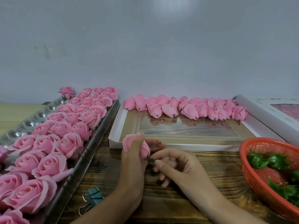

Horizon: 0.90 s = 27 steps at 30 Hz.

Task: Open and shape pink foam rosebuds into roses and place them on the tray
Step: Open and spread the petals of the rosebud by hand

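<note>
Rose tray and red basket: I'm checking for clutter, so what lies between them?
Head view: wooden table, with the left hand gripping a rosebud and the right hand pinching its stem; a binder clip lies beside the rose tray.

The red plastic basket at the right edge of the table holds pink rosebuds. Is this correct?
No. The head view shows the red plastic basket holding green leaf pieces, not rosebuds. It does stand at the right edge of the table.
</note>
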Available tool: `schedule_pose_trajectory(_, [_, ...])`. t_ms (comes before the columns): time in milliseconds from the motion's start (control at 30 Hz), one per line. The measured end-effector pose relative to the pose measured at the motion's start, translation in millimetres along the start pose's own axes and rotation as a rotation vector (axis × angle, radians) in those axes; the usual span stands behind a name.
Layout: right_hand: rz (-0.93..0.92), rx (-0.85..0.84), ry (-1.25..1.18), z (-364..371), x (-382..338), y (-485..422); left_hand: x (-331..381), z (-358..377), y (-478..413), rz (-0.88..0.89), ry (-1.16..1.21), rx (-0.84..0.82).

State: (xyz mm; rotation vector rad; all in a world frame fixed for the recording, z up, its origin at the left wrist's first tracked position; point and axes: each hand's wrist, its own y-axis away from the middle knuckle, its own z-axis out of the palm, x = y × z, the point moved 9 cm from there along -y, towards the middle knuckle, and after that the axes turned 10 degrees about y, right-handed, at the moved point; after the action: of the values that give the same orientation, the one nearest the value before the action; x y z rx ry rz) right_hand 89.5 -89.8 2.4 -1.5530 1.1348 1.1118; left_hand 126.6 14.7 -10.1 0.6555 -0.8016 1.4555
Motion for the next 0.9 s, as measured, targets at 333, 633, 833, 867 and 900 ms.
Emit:
schedule_pose_trajectory(333, [0.019,-0.001,0.022,1.7,-0.3,0.3,-3.0,4.2,0.5,-0.02,-0.069,-0.036])
schedule_pose_trajectory(633, [0.117,0.009,-0.128,-1.6,8.5,-0.7,-4.7,8.2,2.9,0.016,-0.252,-0.06])
schedule_pose_trajectory(833, [0.178,0.026,-0.223,-3.2,13.4,-0.1,-2.5,14.0,4.2,0.017,-0.286,-0.097])
schedule_pose_trajectory(867, [0.185,0.031,-0.229,-3.7,14.3,-0.1,-2.1,15.0,4.3,0.018,-0.286,-0.1])
schedule_pose_trajectory(900, [0.191,0.038,-0.234,-4.3,15.1,-0.1,-1.6,15.7,4.5,0.021,-0.292,-0.102])
